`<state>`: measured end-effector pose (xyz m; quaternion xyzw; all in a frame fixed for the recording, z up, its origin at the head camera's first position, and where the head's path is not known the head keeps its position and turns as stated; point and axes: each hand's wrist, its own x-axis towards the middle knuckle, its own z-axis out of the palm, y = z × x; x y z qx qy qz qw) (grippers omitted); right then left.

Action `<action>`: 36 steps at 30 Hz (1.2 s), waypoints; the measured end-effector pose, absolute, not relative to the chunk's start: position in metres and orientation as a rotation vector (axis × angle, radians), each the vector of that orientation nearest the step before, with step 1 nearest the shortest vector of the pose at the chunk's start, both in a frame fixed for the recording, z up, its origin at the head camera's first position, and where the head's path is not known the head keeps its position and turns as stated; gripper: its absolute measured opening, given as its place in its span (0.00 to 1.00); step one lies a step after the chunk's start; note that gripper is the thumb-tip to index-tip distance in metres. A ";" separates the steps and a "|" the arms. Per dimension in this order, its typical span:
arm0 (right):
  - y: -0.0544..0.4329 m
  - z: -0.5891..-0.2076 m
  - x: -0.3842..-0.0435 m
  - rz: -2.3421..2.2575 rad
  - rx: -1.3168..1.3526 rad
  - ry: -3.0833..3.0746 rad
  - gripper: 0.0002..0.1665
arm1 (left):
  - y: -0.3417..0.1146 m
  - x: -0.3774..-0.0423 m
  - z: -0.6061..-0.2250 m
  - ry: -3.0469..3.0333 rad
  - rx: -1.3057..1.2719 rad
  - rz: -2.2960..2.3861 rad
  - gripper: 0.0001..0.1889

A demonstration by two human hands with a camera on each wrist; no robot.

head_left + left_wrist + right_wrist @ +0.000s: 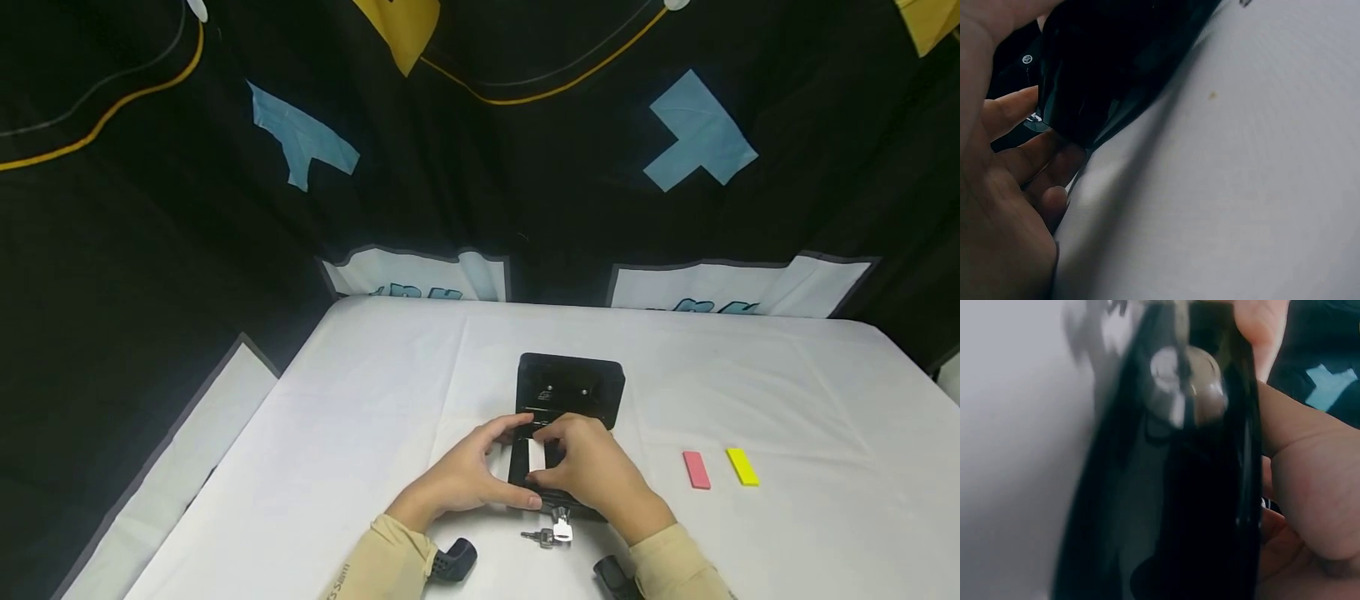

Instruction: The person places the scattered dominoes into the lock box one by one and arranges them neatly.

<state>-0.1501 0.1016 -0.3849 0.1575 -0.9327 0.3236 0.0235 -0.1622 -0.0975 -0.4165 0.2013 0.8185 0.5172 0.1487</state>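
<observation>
A small black lockable cash box [570, 387] stands on the white table with its lid raised at the back. My left hand [468, 471] grips its left side, thumb along the front edge and fingers farther back. In the left wrist view, those fingers curl against the glossy box wall [1116, 69]. Inside the box, my right hand [596, 467] pinches a white rectangular strip [536, 456] between thumb and fingers. Keys [542, 537] hang at the front lock; the round lock cylinder [1200, 384] shows blurred in the right wrist view.
A pink strip [696, 470] and a yellow strip [742, 467] lie side by side to the right of the box. White cloth [360, 375] covers the table. Behind it hangs a dark curtain [480, 183] with blue and yellow shapes.
</observation>
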 end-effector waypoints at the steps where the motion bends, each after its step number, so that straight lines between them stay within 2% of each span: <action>1: 0.099 -0.386 -0.151 0.989 0.490 -2.896 0.24 | -0.098 -0.162 -0.416 2.354 0.577 1.486 0.50; 13: 0.080 -0.388 -0.152 0.889 0.431 -2.988 0.27 | -0.097 -0.162 -0.418 2.355 0.571 1.500 0.50; 25: 0.076 -0.389 -0.149 0.668 0.528 -2.904 0.15 | -0.098 -0.162 -0.417 2.337 0.593 1.503 0.49; 36: 0.073 -0.390 -0.145 0.520 0.527 -2.854 0.15 | -0.098 -0.163 -0.418 2.322 0.609 1.515 0.49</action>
